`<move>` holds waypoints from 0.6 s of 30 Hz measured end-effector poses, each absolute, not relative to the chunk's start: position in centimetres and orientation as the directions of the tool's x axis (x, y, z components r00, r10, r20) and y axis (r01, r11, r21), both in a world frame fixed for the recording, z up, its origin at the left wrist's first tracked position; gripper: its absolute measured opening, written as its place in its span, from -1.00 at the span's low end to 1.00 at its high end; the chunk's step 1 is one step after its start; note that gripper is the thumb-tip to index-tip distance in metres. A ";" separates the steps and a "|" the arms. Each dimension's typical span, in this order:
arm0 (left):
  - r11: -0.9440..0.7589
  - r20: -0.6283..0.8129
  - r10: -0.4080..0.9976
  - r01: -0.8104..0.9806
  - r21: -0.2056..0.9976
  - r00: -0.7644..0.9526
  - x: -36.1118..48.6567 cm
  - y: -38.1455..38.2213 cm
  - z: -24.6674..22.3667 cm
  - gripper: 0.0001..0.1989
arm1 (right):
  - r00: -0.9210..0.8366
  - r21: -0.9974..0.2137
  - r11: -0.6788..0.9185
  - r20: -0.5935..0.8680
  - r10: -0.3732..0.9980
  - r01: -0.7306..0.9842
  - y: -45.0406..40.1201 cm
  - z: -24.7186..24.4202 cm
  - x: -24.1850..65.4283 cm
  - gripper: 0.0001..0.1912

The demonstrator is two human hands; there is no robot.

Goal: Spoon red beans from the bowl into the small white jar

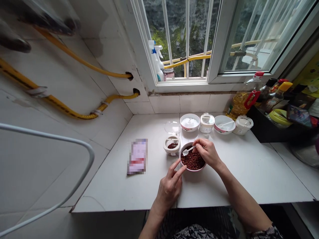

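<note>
Thickly piled: dark peppercorns [194, 162] in a round bowl [195, 170]

The bits look like dried peppercorns, tiny and rough, mostly red-brown with some nearly black. They lie in a heap across the bowl, which has a pale pink rim. It sits on the white tabletop [112, 186], near the front edge. The right hand [206, 152] has a closed grip, pinching the thin handle of a small white spoon [185, 152]. The spoon's square scoop is over the left side of the heap, and it looks bare. The left hand [169, 186] has two fingers out, touching the bowl's rim; I cannot tell how tight that grip is. Just left of the bowl sits a little cream jar [171, 152], its clear lid [171, 127] flipped back, with more dark bits inside.
</note>
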State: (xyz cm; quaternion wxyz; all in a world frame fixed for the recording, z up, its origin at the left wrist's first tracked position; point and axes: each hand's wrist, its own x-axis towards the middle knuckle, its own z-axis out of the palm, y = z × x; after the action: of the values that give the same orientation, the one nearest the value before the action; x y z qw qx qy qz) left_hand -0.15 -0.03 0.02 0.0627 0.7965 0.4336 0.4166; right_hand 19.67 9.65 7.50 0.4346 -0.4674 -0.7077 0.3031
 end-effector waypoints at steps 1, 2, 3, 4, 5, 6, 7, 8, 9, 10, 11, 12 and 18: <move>-0.616 0.611 0.742 0.641 0.458 0.278 -0.1 0.0 0.0 -0.48 | -0.178 -0.849 0.362 0.317 0.932 0.385 9.7 7.5 19.7 -0.80; -0.617 0.611 0.741 0.642 0.455 0.279 -0.1 0.0 0.0 -0.48 | -0.173 -0.857 0.350 0.306 0.936 0.378 9.7 7.5 19.7 -0.80; -0.616 0.611 0.741 0.644 0.454 0.278 -0.1 0.0 0.0 -0.49 | -0.169 -0.858 0.345 0.302 0.938 0.381 9.7 7.5 19.8 -0.80; -0.614 0.610 0.742 0.646 0.454 0.277 -0.1 -0.1 0.0 -0.49 | -0.170 -0.850 0.350 0.307 0.936 0.393 9.7 7.4 19.8 -0.80; -0.612 0.608 0.745 0.647 0.456 0.276 -0.1 -0.1 0.0 -0.49 | -0.177 -0.836 0.363 0.317 0.932 0.411 9.7 7.3 19.7 -0.80; -0.610 0.605 0.747 0.647 0.457 0.276 -0.1 -0.1 0.0 -0.49 | -0.190 -0.818 0.380 0.329 0.925 0.432 9.7 7.2 19.7 -0.80; -0.611 0.604 0.747 0.646 0.458 0.278 -0.1 -0.1 0.0 -0.49 | -0.209 -0.802 0.395 0.335 0.919 0.448 9.7 7.2 19.6 -0.80; -0.612 0.603 0.747 0.644 0.460 0.280 -0.1 -0.1 0.1 -0.48 | -0.229 -0.791 0.405 0.335 0.914 0.458 9.7 7.1 19.5 -0.79; -0.613 0.602 0.747 0.641 0.462 0.282 -0.2 -0.1 0.1 -0.48 | -0.244 -0.786 0.410 0.331 0.911 0.463 9.7 7.0 19.4 -0.79; -0.614 0.600 0.748 0.638 0.464 0.284 -0.2 -0.1 0.1 -0.48 | -0.255 -0.785 0.412 0.327 0.910 0.463 9.7 6.9 19.4 -0.79; -0.613 0.599 0.750 0.637 0.467 0.283 -0.2 -0.1 0.1 -0.47 | -0.259 -0.789 0.411 0.324 0.910 0.457 9.7 6.9 19.3 -0.78; -0.612 0.598 0.751 0.637 0.469 0.282 -0.2 -0.1 0.1 -0.47 | -0.257 -0.795 0.408 0.322 0.911 0.449 9.7 6.9 19.3 -0.78; -0.618 0.609 0.743 0.633 0.467 0.277 -0.1 -0.1 0.1 -0.48 | -0.191 -0.835 0.367 0.315 0.930 0.410 9.7 7.2 19.7 -0.79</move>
State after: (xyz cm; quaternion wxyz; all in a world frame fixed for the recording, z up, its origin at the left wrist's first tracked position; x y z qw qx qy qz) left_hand -0.09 -0.09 0.09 0.0661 0.7963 0.4321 0.4181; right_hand 19.69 9.74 7.16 0.4256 -0.4723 -0.7088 0.3055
